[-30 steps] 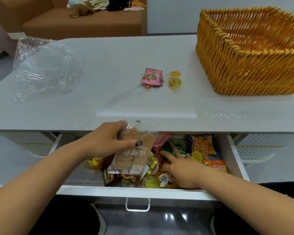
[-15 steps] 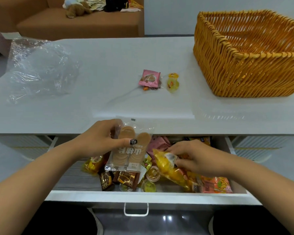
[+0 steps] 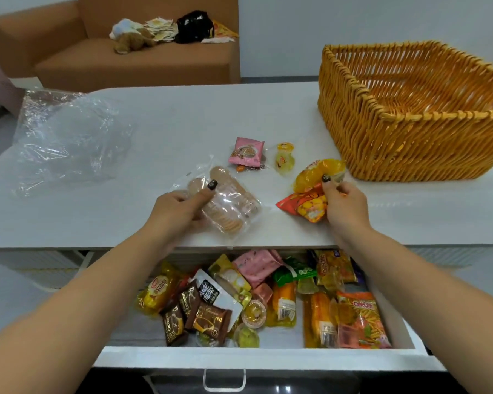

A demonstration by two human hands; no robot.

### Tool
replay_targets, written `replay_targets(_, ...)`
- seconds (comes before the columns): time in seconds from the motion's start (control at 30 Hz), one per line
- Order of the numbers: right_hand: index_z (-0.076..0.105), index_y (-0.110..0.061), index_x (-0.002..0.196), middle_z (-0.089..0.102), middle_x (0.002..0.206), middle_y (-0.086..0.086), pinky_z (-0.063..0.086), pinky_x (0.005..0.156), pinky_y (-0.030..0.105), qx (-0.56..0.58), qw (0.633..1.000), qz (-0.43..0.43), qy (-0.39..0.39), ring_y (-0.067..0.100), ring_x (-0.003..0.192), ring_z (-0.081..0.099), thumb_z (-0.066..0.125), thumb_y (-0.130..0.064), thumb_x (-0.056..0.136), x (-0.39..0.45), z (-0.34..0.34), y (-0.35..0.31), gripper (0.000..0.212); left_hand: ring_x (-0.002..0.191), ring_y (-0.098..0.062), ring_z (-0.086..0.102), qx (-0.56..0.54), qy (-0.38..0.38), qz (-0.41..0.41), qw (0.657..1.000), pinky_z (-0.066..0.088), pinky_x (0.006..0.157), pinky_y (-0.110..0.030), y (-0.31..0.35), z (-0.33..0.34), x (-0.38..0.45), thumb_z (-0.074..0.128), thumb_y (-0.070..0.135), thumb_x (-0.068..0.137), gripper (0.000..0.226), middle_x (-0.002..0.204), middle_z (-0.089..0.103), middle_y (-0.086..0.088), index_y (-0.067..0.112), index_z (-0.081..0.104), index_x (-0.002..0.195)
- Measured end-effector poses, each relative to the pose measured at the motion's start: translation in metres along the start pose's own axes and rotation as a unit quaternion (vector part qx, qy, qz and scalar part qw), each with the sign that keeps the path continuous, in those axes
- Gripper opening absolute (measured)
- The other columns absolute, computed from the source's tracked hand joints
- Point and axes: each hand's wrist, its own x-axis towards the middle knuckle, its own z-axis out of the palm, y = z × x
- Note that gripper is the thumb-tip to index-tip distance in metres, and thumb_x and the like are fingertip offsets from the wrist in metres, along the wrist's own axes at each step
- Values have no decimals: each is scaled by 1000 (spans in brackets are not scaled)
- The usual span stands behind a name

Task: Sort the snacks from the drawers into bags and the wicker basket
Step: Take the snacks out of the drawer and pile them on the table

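Clear-wrapped biscuit pack (image 3: 225, 204) flat on tabletop (image 3: 154, 132), long axis slanting near-right; left hand (image 3: 180, 209) grips it. Right hand (image 3: 343, 203) clutches yellow and orange packets (image 3: 315, 189). Wicker basket (image 3: 410, 143) bare inside; open drawer (image 3: 254, 358) packed with snacks.

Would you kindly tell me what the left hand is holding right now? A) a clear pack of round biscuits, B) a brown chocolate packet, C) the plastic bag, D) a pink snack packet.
A: the left hand grips a clear pack of round biscuits on the white table, while the pink snack packet lies untouched beyond it.
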Motion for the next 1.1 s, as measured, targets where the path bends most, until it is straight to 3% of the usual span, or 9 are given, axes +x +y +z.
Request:
replay_targets(0.13,65,-10,92,65,98,10,42,73,33,-121,989,-75,48,26,92,60,53,-32,96,22,17,4,25,73,-20,74,-77,75,-25,994,62,75,-33,0,28,34,81,22,80,29,83,74,-13,0,67,94)
replay_targets(0.2,64,-7,104,60,110,11,36,77,26,-185,973,-118,68,21,96,55,53,-31,97,33,26,3,28,74,-22,75,-54,110,8,992,60,82,-42,0,43,49,84,25,70,42,81,75,-9,4,66,102)
replay_targets(0.33,58,-8,118,52,123,9,38,82,35,-290,945,-114,101,24,112,48,44,-36,100,54,46,-1,36,89,-19,68,135,180,71,972,49,78,-31,6,73,67,73,39,81,68,88,67,11,15,36,132)
replay_targets(0.43,54,-8,127,47,131,10,41,91,40,-377,910,-110,138,28,124,40,39,-40,101,71,55,-3,43,107,-29,62,246,195,63,947,41,80,-35,12,87,82,60,54,87,69,108,68,1,16,31,137)
replay_targets(0.6,50,-7,130,43,134,13,39,97,41,-374,906,-78,184,31,122,43,38,-38,101,90,63,-6,44,113,-32,57,357,187,81,911,38,81,-35,14,92,96,41,59,95,59,123,62,-7,20,42,138)
replay_targets(0.73,49,-7,130,40,135,12,42,91,40,-320,925,-64,196,31,120,45,38,-36,100,92,64,-8,43,121,-28,54,291,191,74,935,40,93,-36,15,91,93,39,54,98,59,128,63,-3,24,34,148)
replay_targets(0.9,48,-3,124,36,132,13,37,93,33,-294,936,-144,130,29,119,43,47,-29,97,61,54,-1,38,84,-16,57,234,163,129,950,40,72,-29,12,86,66,47,38,99,46,74,55,12,26,41,143)
replay_targets(1.0,48,-2,122,37,129,14,33,93,29,-320,928,-180,54,28,118,41,51,-27,97,32,34,6,36,78,-5,53,160,100,169,967,43,71,-21,4,83,45,54,23,96,42,82,55,11,23,49,138)
replay_targets(1.1,54,-7,116,43,122,10,30,91,26,-363,905,-215,-57,27,118,39,52,-26,96,-1,9,11,27,98,-6,58,168,5,196,966,43,87,-15,-8,76,17,60,19,94,41,105,64,7,23,53,133)
